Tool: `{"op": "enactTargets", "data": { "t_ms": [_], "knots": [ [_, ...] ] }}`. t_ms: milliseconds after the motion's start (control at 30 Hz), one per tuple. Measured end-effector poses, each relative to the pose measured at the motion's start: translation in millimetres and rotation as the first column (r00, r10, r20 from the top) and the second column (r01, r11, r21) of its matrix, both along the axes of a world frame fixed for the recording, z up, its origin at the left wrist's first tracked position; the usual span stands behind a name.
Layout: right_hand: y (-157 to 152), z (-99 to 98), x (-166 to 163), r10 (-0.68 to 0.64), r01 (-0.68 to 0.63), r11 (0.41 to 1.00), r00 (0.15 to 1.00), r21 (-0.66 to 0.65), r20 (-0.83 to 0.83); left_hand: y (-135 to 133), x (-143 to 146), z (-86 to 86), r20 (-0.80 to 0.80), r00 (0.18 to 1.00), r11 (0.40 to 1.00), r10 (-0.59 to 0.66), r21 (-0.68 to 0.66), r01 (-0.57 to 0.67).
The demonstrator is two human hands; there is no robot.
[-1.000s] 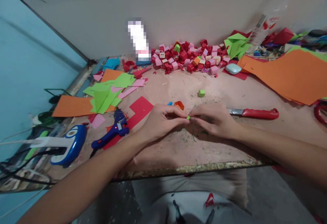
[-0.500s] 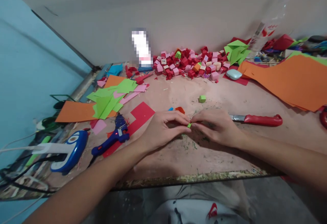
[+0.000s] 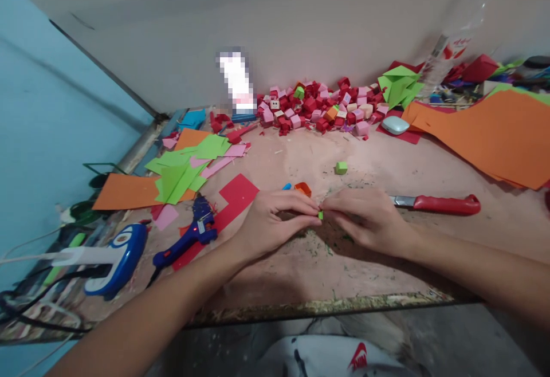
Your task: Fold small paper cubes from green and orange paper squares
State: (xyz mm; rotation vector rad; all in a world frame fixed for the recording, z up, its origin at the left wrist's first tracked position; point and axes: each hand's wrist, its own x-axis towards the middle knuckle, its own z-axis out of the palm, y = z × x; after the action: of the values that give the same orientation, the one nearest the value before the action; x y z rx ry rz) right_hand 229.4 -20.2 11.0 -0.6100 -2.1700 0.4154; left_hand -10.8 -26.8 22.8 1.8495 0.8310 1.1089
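Note:
My left hand and my right hand meet fingertip to fingertip at the middle of the table. Between them they pinch a tiny green paper piece, just above the pink tabletop. Both hands are closed in a pinch on it. A small orange paper cup shape and a blue bit lie just behind my left fingers. A finished green paper cube sits a little farther back.
A red-handled knife lies right of my right hand. A blue glue gun and red paper lie to the left. A heap of red and pink paper cubes lines the wall, with orange sheets right and green sheets left.
The hands stay pinched on the green piece with only slight finger shifts. The camera view has drifted a little, so everything sits lower in the picture.

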Motion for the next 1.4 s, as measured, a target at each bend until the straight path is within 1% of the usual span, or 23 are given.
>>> {"op": "enactTargets", "data": {
  "t_ms": [167, 300, 433, 500, 600, 700, 800, 933, 1033, 1200, 1300, 1400],
  "knots": [
    [0.0, -0.1, -0.6, 0.013, -0.013, 1.000, 1.000, 0.013, -0.024, 0.6, -2.6, 4.5, -0.063, 0.998, 0.996, -0.017, 0.086, 0.023],
    [0.4, 0.2, -0.5, 0.014, -0.013, 1.000, 0.999, 0.027, -0.034, 3.9, -6.2, 7.8, -0.086, 0.995, 0.994, -0.050, 0.093, 0.058],
    [0.1, 1.9, -0.5, 0.012, -0.012, 1.000, 0.999, 0.005, -0.041, 8.7, -10.6, 10.3, -0.121, 0.984, 0.984, -0.130, 0.102, 0.143],
    [-0.3, 2.5, -0.6, 0.014, -0.014, 1.000, 0.999, -0.001, -0.040, 9.1, -10.6, 11.2, -0.116, 0.983, 0.982, -0.140, 0.110, 0.152],
    [-1.4, 2.8, -1.0, 0.015, -0.015, 1.000, 0.999, 0.001, -0.037, 6.6, -7.3, 11.8, -0.094, 0.991, 0.988, -0.100, 0.109, 0.110],
    [-2.8, 2.7, -1.6, -0.001, 0.000, 1.000, 0.999, -0.027, -0.033, 3.1, -3.7, 10.4, -0.099, 0.994, 0.995, -0.050, 0.079, 0.058],
    [-4.0, 2.3, -1.2, -0.018, 0.016, 0.996, 1.000, -0.082, -0.021, 0.9, -3.0, 7.5, -0.137, 0.990, 0.998, -0.007, 0.061, 0.016],
    [-4.0, 0.7, 0.8, -0.081, 0.083, 0.986, 0.997, -0.142, 0.017, -2.3, -3.2, 5.3, -0.217, 0.976, 0.996, 0.028, 0.089, -0.009],
    [-2.6, -0.6, 1.3, -0.107, 0.106, 0.978, 0.994, -0.180, 0.001, -5.7, -1.7, 6.4, -0.252, 0.967, 0.995, 0.048, 0.099, -0.024],
    [0.3, -1.0, 1.6, -0.058, 0.057, 0.980, 0.998, -0.192, 0.002, -7.8, -1.0, 7.8, -0.221, 0.971, 0.993, 0.091, 0.099, -0.070],
    [1.4, -1.0, 2.9, -0.027, 0.031, 0.976, 0.999, -0.217, 0.025, -6.5, -1.9, 7.3, -0.215, 0.974, 0.996, 0.078, 0.063, -0.065],
    [1.2, -0.4, 3.3, 0.009, -0.003, 0.972, 1.000, -0.235, 0.026, -6.0, -0.8, 6.6, -0.195, 0.976, 0.995, 0.100, 0.025, -0.097]
  ]
}}
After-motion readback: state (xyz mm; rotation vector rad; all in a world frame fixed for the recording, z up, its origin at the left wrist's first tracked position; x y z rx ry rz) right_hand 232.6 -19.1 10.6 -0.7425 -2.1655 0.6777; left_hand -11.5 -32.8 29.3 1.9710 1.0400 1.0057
